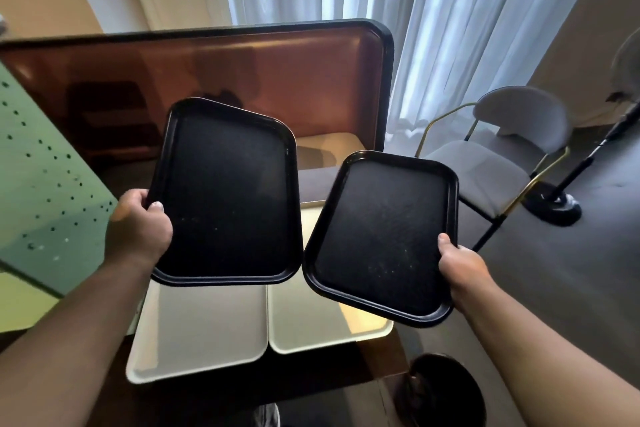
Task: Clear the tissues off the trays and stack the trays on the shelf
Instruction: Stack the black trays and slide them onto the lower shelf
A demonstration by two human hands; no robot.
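I hold two black trays in the air above the table. My left hand (140, 229) grips the left rim of the larger-looking black tray (228, 194), which is tilted and bare. My right hand (457, 265) grips the right edge of the other black tray (384, 236), also tilted and bare. Below them two white trays lie side by side on the table: one on the left (197, 329), one on the right (311, 319). No tissue shows on any tray.
A brown padded booth back (242, 73) with a dark frame stands behind the table. A grey chair (502, 156) with gold legs and a black stand base (554, 204) are on the right. A dark round bin (443, 388) sits at the lower right. A green perforated panel (45, 184) is on the left.
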